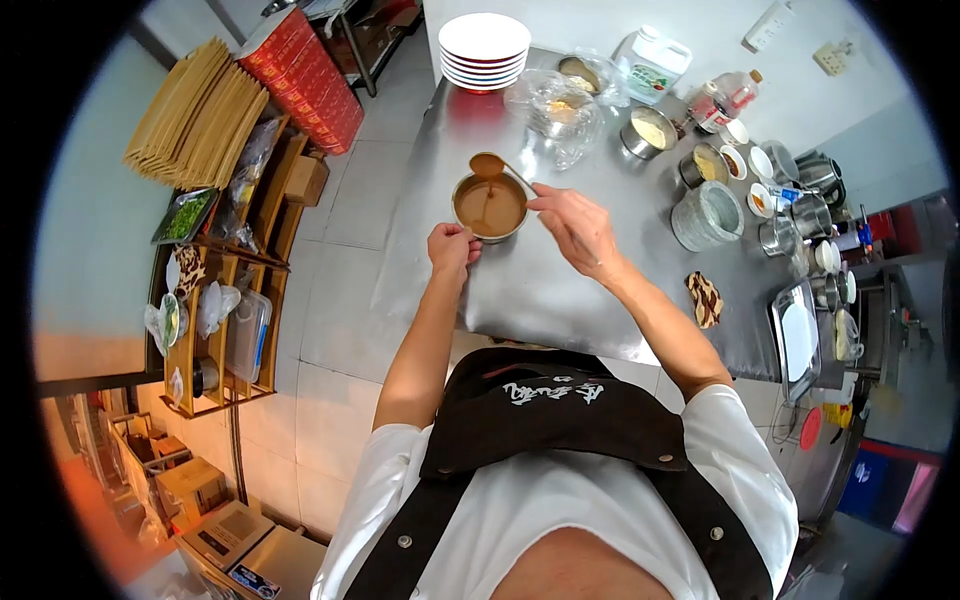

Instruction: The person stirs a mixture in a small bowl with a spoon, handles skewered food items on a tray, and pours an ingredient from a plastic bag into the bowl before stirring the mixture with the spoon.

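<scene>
A round metal bowl of brown sauce stands on the steel table. My left hand pinches the bowl's rim at its lower left. A ladle is in my right hand, whose fingers are closed round its handle. The ladle's scoop, coated with brown sauce, hangs over the bowl's far edge, and a thin stream runs from it into the sauce.
White plates are stacked at the table's far left corner, beside plastic-wrapped bowls. A stone mortar, a patterned cloth, bottles and several small bowls line the right side. Shelves stand left, across the floor.
</scene>
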